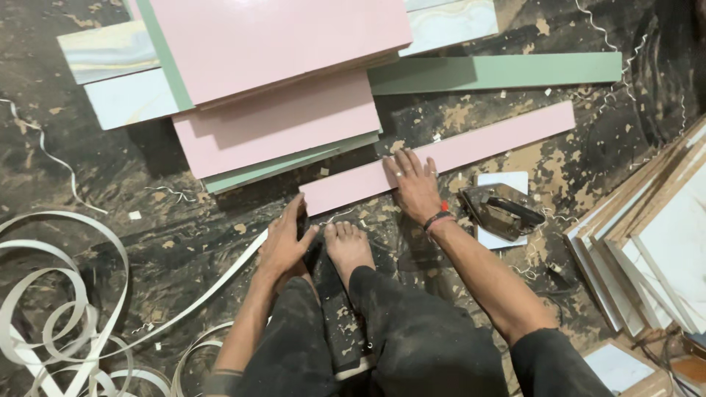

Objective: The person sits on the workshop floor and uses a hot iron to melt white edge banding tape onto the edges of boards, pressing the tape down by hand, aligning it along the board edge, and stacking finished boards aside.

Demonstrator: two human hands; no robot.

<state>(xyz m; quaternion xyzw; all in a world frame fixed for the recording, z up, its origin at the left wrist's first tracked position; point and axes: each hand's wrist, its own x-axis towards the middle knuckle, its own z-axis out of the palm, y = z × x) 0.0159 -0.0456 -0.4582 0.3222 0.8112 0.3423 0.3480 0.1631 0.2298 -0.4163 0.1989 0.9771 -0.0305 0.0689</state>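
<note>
While my right hand (pixel 414 185) lies flat, fingers spread, on the pink strip (pixel 441 156), my left hand (pixel 285 239) pinches its near end.

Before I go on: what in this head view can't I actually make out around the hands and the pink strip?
- Left hand: fingertips at the pink strip end; contact unclear, and anything under the palm is hidden.
- Strip's near edge under the right hand: covered.
- Iron: its underside is hidden.
- White edge tape: coils cut off by the frame's edge.
</note>
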